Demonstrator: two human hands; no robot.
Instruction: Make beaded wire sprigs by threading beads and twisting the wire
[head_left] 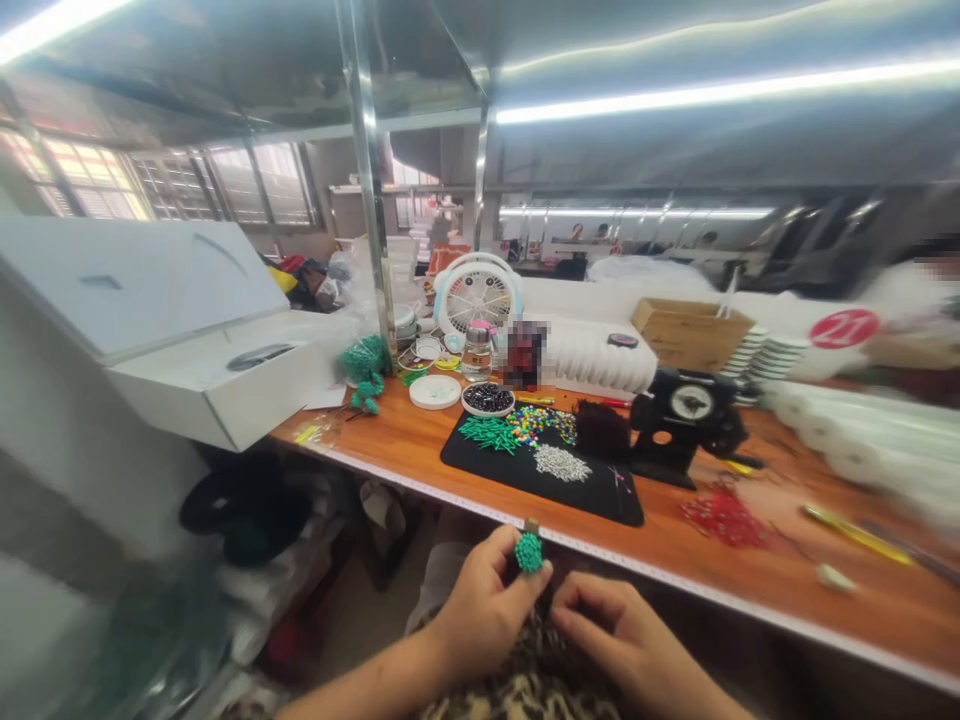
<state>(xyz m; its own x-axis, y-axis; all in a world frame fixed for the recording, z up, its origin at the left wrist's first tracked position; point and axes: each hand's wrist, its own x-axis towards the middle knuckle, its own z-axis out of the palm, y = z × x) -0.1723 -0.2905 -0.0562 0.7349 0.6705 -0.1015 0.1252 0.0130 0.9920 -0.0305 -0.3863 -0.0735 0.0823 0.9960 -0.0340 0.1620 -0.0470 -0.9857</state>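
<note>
My left hand (480, 605) is closed around a small green beaded ball (529, 552), pinched between thumb and fingers just below the table's front edge. A brownish tip sticks up behind the ball. Beside it, to the right, my right hand (626, 635) has thumb and forefinger pressed together; whatever is in the pinch, if anything, is too small to make out. Beyond the hands lies a black mat (480, 468) with green tube-like pieces (489, 433), multicoloured beads (529, 425) and silvery beads (562, 463) in heaps. A dish of dark beads (488, 398) stands at its back edge.
On the wooden table (420, 440) are a white lid (435, 391), a glass jar (477, 355), a fan (480, 295), a black winding device (686, 415), red strands (724, 515) and a yellow cutter (855, 533). An open white box (217, 390) stands left. A metal post (367, 180) rises behind.
</note>
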